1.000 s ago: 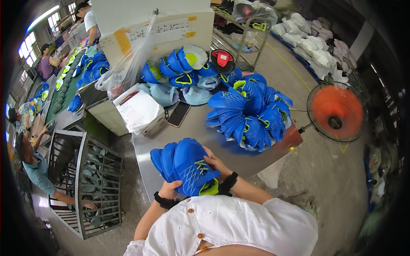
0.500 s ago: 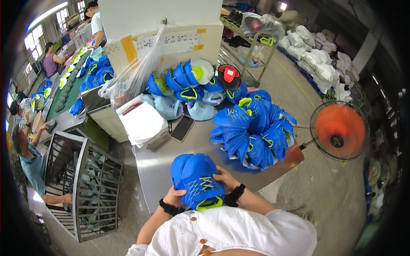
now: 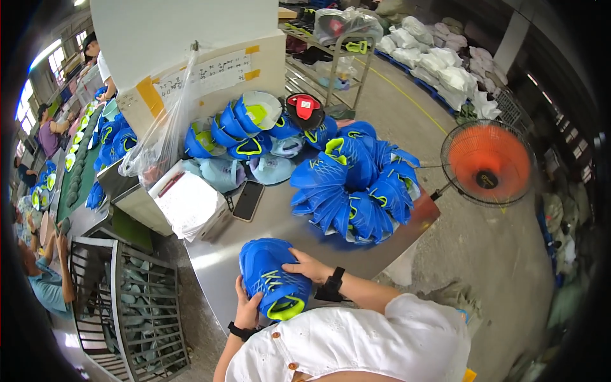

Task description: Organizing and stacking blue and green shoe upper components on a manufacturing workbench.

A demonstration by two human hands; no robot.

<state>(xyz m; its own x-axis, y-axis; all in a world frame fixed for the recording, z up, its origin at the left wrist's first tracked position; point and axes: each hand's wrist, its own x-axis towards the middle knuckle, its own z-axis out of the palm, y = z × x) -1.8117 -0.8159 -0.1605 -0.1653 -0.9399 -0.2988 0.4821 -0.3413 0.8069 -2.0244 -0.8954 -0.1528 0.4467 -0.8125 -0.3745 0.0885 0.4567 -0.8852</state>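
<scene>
A blue shoe upper (image 3: 266, 267) with lime-green laces and lining is held between my hands over the near edge of the metal table (image 3: 219, 264). A second blue toe seems to lie against it, so it may be a pair. My left hand (image 3: 247, 308) grips its lower left side, thumb on the collar. On the right side my right hand (image 3: 307, 265) is closed around it, fingers over the top. A ring of blue shoe uppers (image 3: 321, 175) lies beyond, to the right. More blue uppers (image 3: 232, 124) and pale blue uppers (image 3: 219, 173) are heaped at the back.
A phone (image 3: 247, 200) lies beside a paper stack (image 3: 188, 207) with a pen. At the right stands an orange fan (image 3: 487, 162). A barred metal cart (image 3: 124, 305) is on the left, where other people work along a conveyor (image 3: 79, 172). A wheeled rack (image 3: 344, 60) stands behind.
The view has shifted, moving most things left and slightly up or down in the picture. My hands still hold the shoe upper, now tilted left, and my right hand lies further over it.
</scene>
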